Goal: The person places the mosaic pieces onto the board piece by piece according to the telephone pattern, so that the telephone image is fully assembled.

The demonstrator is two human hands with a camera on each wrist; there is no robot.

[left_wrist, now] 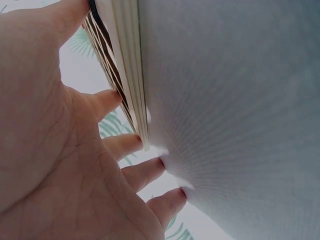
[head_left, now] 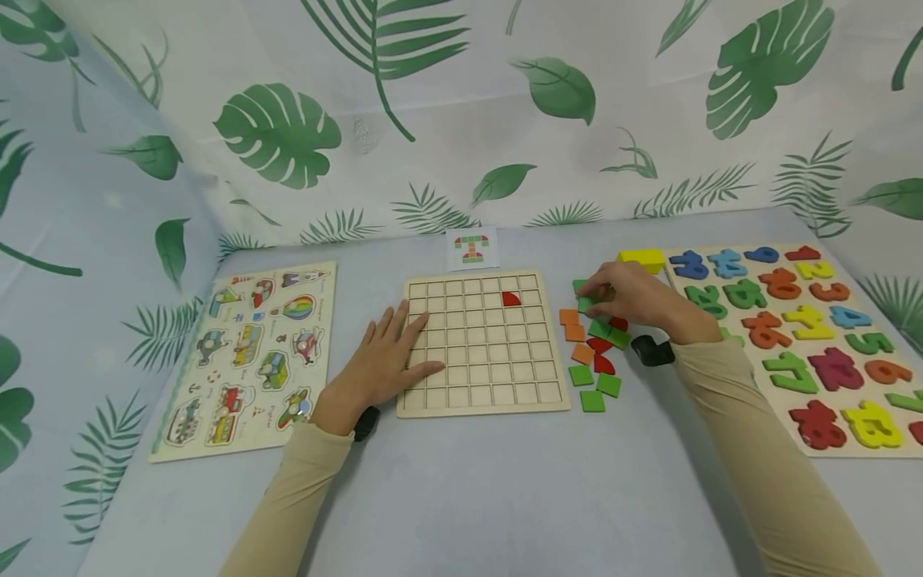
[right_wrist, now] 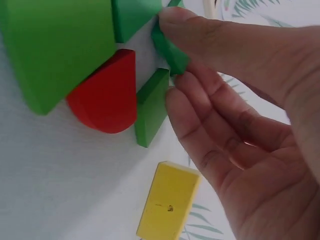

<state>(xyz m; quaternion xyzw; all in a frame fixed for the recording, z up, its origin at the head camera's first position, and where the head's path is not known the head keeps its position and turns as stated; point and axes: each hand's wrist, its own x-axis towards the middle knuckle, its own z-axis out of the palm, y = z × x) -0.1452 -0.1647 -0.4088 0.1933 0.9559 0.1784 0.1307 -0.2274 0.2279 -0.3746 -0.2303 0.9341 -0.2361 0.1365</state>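
Wooden grid board [head_left: 483, 412] has the left hand [head_left: 375, 361] spread across its left edge, and one red quarter-circle tile [head_left: 511, 299] sits in a cell near its far right corner. Right hand [head_left: 634, 296] is right of the board, pinching a green tile [right_wrist: 172, 54] by some loose tiles [head_left: 581, 376]. Pattern card [head_left: 473, 260]'s just past the board, vehicle puzzle [head_left: 324, 310] left of it, number puzzle [head_left: 847, 451] further right

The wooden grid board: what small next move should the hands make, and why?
Probably set the green tile pinched in the right hand into the cell just left of the red piece on the grid board: that cell is bare, and the pattern card appears to show green beside red along its top bar.
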